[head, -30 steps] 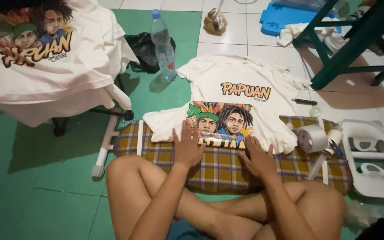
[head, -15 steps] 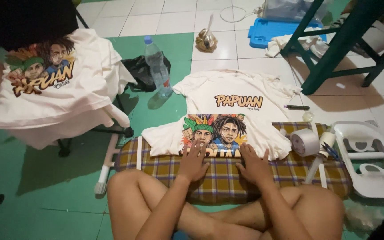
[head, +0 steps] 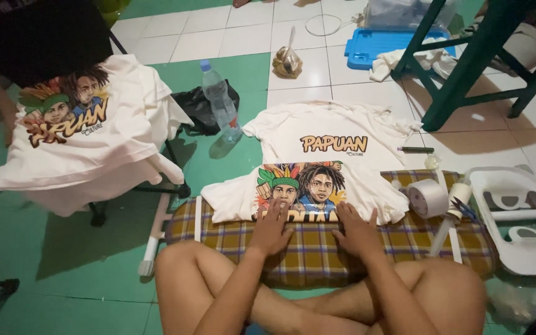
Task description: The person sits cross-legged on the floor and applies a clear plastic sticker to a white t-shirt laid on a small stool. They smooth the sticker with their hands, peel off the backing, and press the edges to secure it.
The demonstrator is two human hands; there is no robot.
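The white shirt (head: 336, 164) is lying flat on the checked pad (head: 317, 248). I am pressing my left hand (head: 272, 228) and right hand (head: 356, 232) on its near edge, fingers spread, gripping nothing, smoothing slowly.

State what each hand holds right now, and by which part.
Nothing is gripped. The left hand and right hand lie flat, palms down, pressing the lower edge of the printed white T-shirt against the plaid padded board.
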